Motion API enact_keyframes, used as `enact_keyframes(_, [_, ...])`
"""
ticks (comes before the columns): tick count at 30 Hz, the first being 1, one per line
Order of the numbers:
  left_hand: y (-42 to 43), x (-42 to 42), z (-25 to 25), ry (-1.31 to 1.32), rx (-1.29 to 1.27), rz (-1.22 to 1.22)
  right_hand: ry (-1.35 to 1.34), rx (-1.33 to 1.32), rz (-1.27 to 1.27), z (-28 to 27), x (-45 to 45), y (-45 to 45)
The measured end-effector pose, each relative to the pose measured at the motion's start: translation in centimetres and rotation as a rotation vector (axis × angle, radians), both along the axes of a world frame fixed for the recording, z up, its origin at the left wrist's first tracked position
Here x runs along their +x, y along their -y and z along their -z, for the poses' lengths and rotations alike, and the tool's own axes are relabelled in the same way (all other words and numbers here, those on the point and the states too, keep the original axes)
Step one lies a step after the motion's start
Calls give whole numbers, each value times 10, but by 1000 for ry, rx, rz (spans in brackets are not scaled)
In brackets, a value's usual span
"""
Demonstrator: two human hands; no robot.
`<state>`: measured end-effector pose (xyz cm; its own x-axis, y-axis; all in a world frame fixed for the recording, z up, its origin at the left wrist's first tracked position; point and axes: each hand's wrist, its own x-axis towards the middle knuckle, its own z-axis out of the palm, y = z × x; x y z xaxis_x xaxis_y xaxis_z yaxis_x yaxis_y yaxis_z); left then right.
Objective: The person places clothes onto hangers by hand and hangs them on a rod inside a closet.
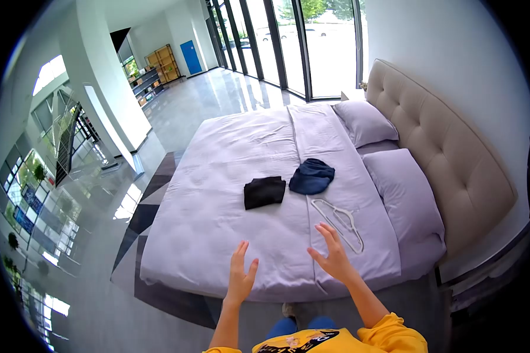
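Both hands are raised over the near side of a bed (218, 235) with a pale lilac cover. My left hand (240, 275) has its fingers apart and holds nothing. Empty too, with thumb and fingers spread, my right hand (332, 256) is nearest to a white hanger (341, 223), which lies on the cover just beyond it. A folded black cloth (264, 192) lies flat near the bed's middle. Right beside it, on its right, is a crumpled dark blue cloth (312, 176).
Two lilac pillows (368, 122) (403, 188) lie against the beige tufted headboard (441, 153). A patterned grey rug (153, 212) shows under the bed's left side. Tall windows stand at the back, and a white pillar (109, 76) rises at the left.
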<state>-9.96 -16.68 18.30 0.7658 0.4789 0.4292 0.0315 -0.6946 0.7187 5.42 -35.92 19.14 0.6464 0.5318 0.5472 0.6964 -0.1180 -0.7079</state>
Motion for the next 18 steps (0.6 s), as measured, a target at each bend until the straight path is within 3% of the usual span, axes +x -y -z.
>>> enact_keyframes(8, [-69, 103, 20, -132, 13, 104, -164, -179, 62, 33, 108, -69])
enact_keyframes(18, [-147, 174, 93, -355, -18, -98, -216, -340, -72, 130, 218, -174])
